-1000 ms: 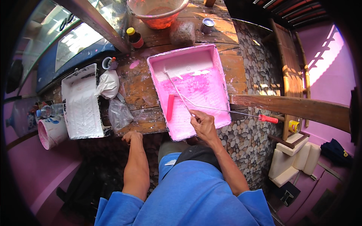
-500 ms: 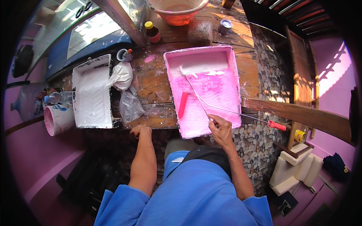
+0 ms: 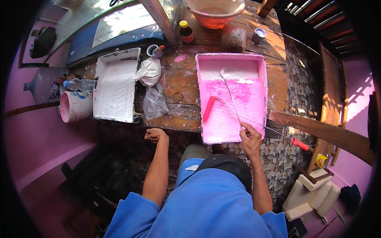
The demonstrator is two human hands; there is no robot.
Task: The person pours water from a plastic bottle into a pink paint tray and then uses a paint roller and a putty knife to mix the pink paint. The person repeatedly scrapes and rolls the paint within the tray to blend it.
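A thin pale stick [image 3: 231, 95] is pinched in my closed right hand [image 3: 251, 139], over the near right part of a pink paint tray [image 3: 200, 123]. The stick's far end, smeared white, reaches the pale paint at the tray's far side. Beneath the stick, a paint roller lies across the tray: its pink sleeve [image 3: 208, 109] rests on the left, and its red handle [image 3: 299, 144] sticks out past the right rim. My left hand [image 3: 156, 135] hangs just off the table's near edge, fingers curled, with nothing visible in them.
Left of the pink tray lie a clear plastic bag [image 3: 154, 104], a white crumpled bag [image 3: 149, 72] and a white paint tray [image 3: 115, 85]. A paint-stained bucket [image 3: 76, 106] stands farther left. Behind are a dark bottle [image 3: 186, 32], a large basin [image 3: 214, 16] and a small tin [image 3: 258, 35].
The whole view has swung left, so the scene sits farther right. The stick's far end has shifted slightly right within the tray. My left hand has drawn back a little from the table edge.
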